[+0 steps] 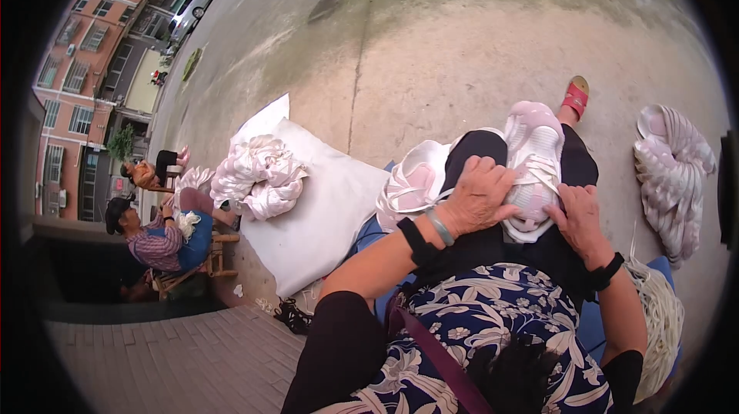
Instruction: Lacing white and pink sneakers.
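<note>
A pink and white sneaker upper [531, 133] lies lengthwise on my lap, toe pointing away from me. White shoelace [536, 174] crosses its front opening. My left hand [476, 197] is closed at the upper's left edge, fingers curled beside the eyelets. On the opposite edge, my right hand [583, 222] is closed too, its thumb pressed against the upper near the tongue. The lace ends under the fingers are hidden. Beside my left knee rests a second sneaker upper [416, 179] with white lace on it.
On the left, a ringed bundle of pale pink uppers [260, 177] sits on a white sheet [323, 206]. Another such bundle [671, 175] lies at right. White laces [654, 322] hang by my right elbow. Two people sit at far left, one on a wooden chair [223, 256].
</note>
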`<state>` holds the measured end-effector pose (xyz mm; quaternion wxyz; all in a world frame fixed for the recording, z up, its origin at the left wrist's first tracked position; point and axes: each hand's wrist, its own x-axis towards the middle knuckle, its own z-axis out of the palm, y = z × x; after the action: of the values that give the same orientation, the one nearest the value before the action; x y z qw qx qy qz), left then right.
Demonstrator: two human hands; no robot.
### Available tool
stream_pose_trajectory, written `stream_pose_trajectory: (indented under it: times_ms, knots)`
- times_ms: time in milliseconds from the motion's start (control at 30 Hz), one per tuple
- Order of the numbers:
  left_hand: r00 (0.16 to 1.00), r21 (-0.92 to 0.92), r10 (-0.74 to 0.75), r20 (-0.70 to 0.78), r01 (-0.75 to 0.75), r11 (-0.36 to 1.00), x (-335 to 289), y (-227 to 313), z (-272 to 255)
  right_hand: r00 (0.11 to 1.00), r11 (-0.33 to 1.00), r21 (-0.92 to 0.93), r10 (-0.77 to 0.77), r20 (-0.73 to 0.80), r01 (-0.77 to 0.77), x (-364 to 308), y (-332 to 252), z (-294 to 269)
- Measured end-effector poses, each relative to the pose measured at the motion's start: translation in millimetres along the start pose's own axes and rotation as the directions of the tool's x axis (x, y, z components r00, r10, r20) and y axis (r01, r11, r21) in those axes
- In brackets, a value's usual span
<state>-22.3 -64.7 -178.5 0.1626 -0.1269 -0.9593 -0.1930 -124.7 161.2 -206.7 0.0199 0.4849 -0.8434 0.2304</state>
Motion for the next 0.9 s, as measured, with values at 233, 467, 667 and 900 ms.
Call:
stream_pose_trajectory:
  times_ms: [233,467,667,900]
  knots:
    - [0.997,0.049,-0.076,-0.036,0.077,0.996,-0.4,8.8,37.5,0.996,0.996,-0.036,-0.084,-0.038,0.082,16.5,9.5,-1.6]
    - [0.998,-0.005,-0.049,0.028,0.049,0.999,3.7,3.6,39.1,0.999,0.996,-0.08,-0.034,0.038,0.037,8.0,13.0,2.7]
    - [0.973,-0.101,-0.143,0.181,0.163,0.981,18.4,7.7,16.0,0.99,0.992,0.023,0.123,0.066,-0.124,8.0,4.0,-3.5]
    - [0.977,0.003,0.11,0.184,-0.112,0.994,22.7,8.1,3.7,0.993,0.99,-0.139,0.023,0.114,-0.006,16.5,-3.8,10.1]
